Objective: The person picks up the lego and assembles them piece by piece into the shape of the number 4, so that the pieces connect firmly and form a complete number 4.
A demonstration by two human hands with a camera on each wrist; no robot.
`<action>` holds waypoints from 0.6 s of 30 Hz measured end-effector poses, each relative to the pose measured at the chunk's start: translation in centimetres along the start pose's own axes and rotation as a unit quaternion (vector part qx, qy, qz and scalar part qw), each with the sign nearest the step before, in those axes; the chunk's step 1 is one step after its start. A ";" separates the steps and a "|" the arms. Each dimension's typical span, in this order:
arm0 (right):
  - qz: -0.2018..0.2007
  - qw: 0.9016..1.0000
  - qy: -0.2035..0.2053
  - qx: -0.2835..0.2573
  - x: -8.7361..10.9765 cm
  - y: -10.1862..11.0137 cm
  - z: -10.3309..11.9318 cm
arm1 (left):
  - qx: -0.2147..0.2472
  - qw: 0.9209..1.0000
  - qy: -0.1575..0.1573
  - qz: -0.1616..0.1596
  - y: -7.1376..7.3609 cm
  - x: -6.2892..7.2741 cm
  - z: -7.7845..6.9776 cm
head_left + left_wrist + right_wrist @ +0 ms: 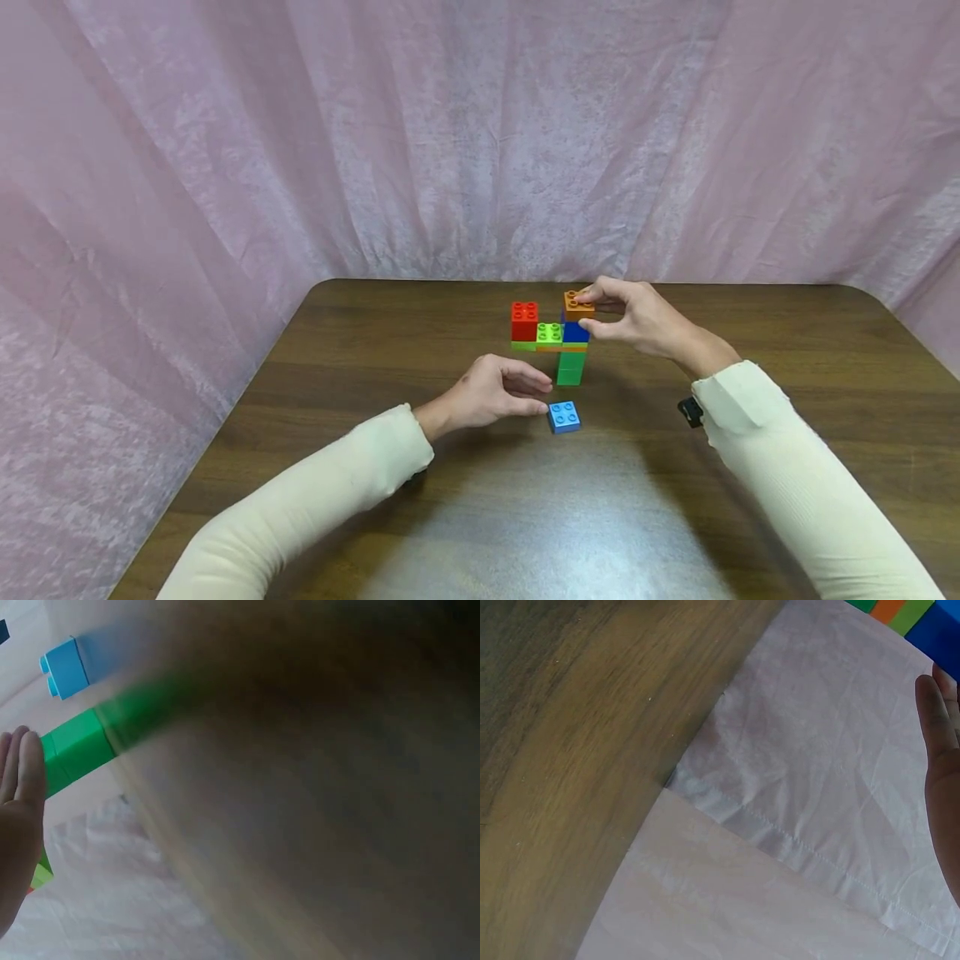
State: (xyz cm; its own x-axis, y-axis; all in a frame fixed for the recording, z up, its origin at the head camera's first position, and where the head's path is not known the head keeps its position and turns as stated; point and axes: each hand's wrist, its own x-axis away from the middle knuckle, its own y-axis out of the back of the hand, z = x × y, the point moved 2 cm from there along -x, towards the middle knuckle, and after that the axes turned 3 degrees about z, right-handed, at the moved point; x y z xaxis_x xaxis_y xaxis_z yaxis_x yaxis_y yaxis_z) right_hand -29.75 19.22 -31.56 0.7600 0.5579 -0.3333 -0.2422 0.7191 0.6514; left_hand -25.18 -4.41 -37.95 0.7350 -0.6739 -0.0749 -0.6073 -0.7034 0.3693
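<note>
A toy-brick structure stands on the table: green bricks (571, 367) form its column, with a thin orange and lime layer above. The lime brick (550, 332) shows in the middle, a red brick (524, 321) sits on the left end, and a dark blue brick (575, 332) on the right. On top of the blue one, my right hand (637, 321) pinches an orange brick (577, 310) between thumb and fingers. My left hand (495, 392) hovers low, fingers loosely bent, its thumb tip beside a light blue brick (565, 417); whether they touch, I cannot tell.
The brown wooden table (360, 350) reaches back to a pink curtain (480, 167). Its far edge runs just behind the structure. A small black device (690, 412) is at the right cuff.
</note>
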 end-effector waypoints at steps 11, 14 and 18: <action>0.004 1.000 -0.007 0.012 -0.1 -0.1 0.0 | -0.046 0.997 0.059 0.006 -1.0 -0.9 0.3; 0.007 1.000 -0.011 0.012 -0.1 -0.1 0.2 | -0.079 0.994 0.076 -0.009 -1.5 -1.2 0.2; 0.004 1.000 -0.018 0.014 0.1 0.0 0.3 | -0.107 0.989 0.105 -0.021 -2.0 -1.6 -0.1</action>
State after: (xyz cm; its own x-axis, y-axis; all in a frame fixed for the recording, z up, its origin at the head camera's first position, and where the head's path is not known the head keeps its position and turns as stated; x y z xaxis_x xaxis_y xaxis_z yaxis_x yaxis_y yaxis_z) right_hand -29.49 19.20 -31.36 0.7791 0.5484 -0.3038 -0.2323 0.7026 0.6726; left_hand -25.07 -1.90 -38.50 0.8176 -0.5685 0.0908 -0.5143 -0.6504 0.5590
